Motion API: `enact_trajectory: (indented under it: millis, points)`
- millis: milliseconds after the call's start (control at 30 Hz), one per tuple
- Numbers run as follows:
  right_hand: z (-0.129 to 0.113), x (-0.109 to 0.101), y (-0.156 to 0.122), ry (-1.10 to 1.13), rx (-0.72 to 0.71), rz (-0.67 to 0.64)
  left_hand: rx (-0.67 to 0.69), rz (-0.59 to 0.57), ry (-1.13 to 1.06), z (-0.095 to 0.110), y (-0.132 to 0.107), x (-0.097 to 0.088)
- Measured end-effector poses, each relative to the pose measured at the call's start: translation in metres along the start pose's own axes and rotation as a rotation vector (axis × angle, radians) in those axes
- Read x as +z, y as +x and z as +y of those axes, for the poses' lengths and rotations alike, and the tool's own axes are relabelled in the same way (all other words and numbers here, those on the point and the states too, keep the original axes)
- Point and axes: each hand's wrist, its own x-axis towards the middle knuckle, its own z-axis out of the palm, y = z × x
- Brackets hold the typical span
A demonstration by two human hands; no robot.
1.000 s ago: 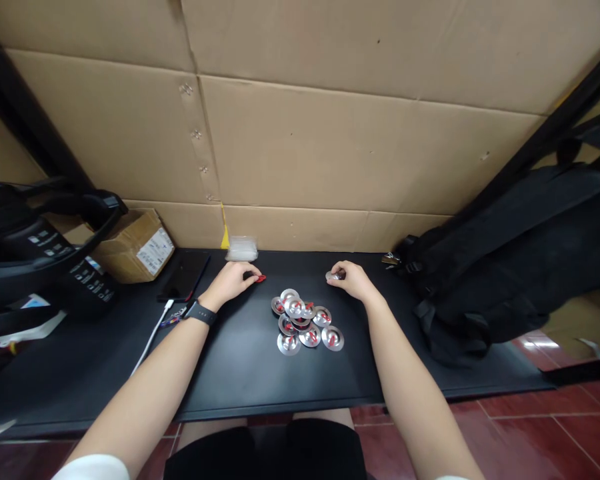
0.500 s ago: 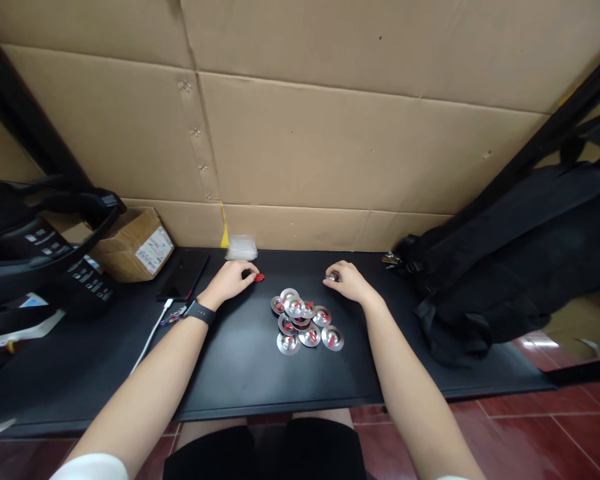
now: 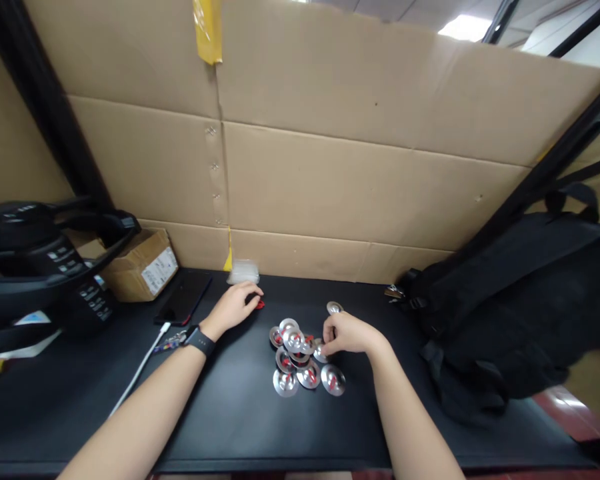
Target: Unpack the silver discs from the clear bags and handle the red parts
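Note:
Several silver finger cymbals point(image 3: 285, 383) with red loops at their centres lie in an overlapping pile on the black tabletop. My right hand point(image 3: 347, 333) is at the pile's right side, fingers curled and thumb on a finger cymbal point(image 3: 319, 351) that it partly covers. Just beyond that hand, a single finger cymbal point(image 3: 335, 307) rests apart, with no red visible on it. My left hand point(image 3: 236, 308), wearing a black watch, rests on the table to the left, thumb and fingers apart. Close to its fingertips lie small red loops point(image 3: 261, 305), partly hidden.
A clear plastic packet point(image 3: 243, 272) lies against the cardboard wall point(image 3: 300, 180). To the left are a phone point(image 3: 184, 298), a white cable point(image 3: 143, 367), a cardboard box point(image 3: 143, 270) and a black bag point(image 3: 45, 267). A black backpack point(image 3: 530, 300) and keys point(image 3: 394, 292) are at right.
My right hand has let go of a cymbal at the back and come nearer, onto the pile's right side. My left hand's fingers have parted from the red loops. The view has tilted upward.

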Motion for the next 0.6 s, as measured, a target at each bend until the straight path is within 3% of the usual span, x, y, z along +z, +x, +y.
enact_trajectory:
  millis: [300, 367, 467, 533, 600]
  points:
    - [0.005, 0.004, 0.0, 0.031, -0.037, -0.018, 0.055, 0.001, -0.052, 0.034, -0.006, 0.008]
    - [0.008, 0.004, 0.001, -0.038, -0.03, 0.079, 0.051, 0.01, -0.079, 0.044, -0.008, 0.01]
    - [0.006, 0.004, 0.007, -0.141, -0.052, 0.378, 0.082, 0.018, -0.099, 0.058, -0.01, 0.011]
    - [-0.001, 0.006, 0.011, -0.086, -0.157, 0.507, 0.103, 0.03, -0.08, 0.066, -0.01, 0.009]
    - [-0.013, 0.01, 0.015, 0.058, -0.306, 0.537, 0.115, 0.031, -0.068, 0.073, -0.01, 0.008]
